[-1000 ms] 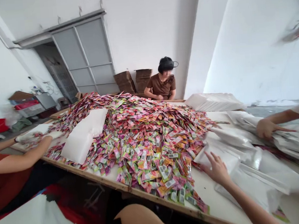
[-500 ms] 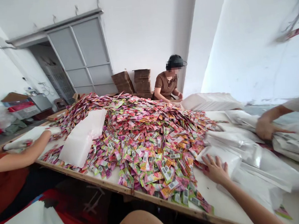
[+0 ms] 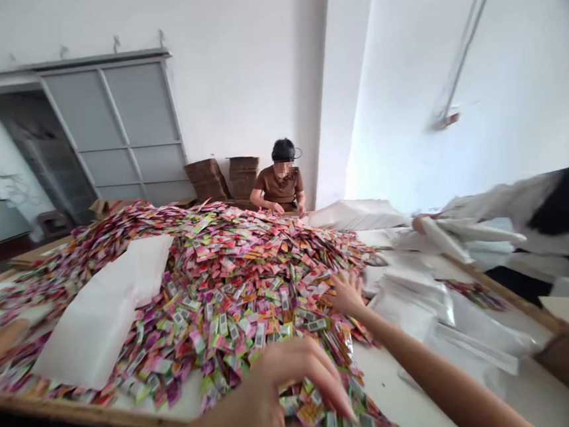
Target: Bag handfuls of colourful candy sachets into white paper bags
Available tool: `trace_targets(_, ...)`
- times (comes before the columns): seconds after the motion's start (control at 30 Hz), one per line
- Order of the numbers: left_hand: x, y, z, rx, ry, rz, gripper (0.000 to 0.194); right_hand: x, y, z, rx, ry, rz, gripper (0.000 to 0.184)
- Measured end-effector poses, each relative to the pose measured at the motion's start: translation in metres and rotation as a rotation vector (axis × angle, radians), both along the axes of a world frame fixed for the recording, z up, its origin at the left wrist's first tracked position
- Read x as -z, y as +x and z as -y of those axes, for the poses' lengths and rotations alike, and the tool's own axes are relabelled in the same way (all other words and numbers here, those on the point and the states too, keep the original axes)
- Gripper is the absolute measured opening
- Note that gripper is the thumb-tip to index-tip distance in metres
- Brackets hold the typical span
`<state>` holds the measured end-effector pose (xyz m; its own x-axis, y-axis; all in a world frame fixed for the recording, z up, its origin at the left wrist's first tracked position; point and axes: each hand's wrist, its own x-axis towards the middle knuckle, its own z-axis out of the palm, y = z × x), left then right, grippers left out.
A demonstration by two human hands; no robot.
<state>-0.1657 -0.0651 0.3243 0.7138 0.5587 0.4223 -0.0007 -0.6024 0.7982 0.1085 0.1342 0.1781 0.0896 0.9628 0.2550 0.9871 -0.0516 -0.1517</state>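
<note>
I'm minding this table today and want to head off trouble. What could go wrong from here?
The sachets by the left hand lie right at the table's front edge, so a careless sweep could knock some onto the floor.

The right hand is at the foot of the tall heap. Disturbing it there might start a slide, possibly mixing loose sachets in with the white bags.

A heap of packets [image 3: 212, 299] is spreading across the table [image 3: 399, 389], with a bag [image 3: 99, 316] lying on its left part, other bags [image 3: 407, 309] lying to its right, and cardboard boxes [image 3: 206, 180] standing behind it, left of center in the frame.
</note>
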Motion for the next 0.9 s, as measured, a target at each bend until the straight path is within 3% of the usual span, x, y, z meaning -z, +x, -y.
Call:
trace_targets(0.1,0.013,-0.017,-0.077,-0.211,-0.257,-0.020,0.036,-0.032,-0.034,-0.029,-0.183,0.134,0.049,0.061)
trace_targets(0.17,0.031,-0.038,-0.135,-0.486,-0.247,-0.079,0.038,-0.045,-0.060,-0.049,-0.311,0.194,0.070,0.064)
trace_targets(0.23,0.049,-0.063,-0.188,-0.853,0.023,-0.227,0.044,-0.053,-0.091,-0.069,-0.425,0.223,0.087,0.069)
trace_targets(0.3,0.063,-0.087,-0.234,-1.165,0.330,-0.430,0.063,-0.058,-0.125,-0.089,-0.507,0.230,0.101,0.075)
trace_targets(0.37,0.072,-0.103,-0.270,-1.317,0.555,-0.636,0.076,-0.061,-0.158,-0.108,-0.531,0.230,0.109,0.085)
trace_targets(0.5,0.082,-0.110,-0.321,-1.281,0.777,-0.862,0.066,-0.058,-0.199,-0.138,-0.468,0.229,0.140,0.101)
trace_targets(0.63,0.086,-0.103,-0.349,-1.198,0.857,-0.874,0.043,-0.054,-0.202,-0.153,-0.409,0.149,0.164,0.069)
trace_targets(0.77,0.080,-0.100,-0.357,-1.109,0.790,-0.824,0.037,-0.065,-0.190,-0.153,-0.423,0.131,0.168,0.054)
trace_targets(0.9,0.080,-0.088,-0.337,-0.986,0.736,-0.814,0.036,-0.075,-0.171,-0.136,-0.399,0.150,0.126,0.051)
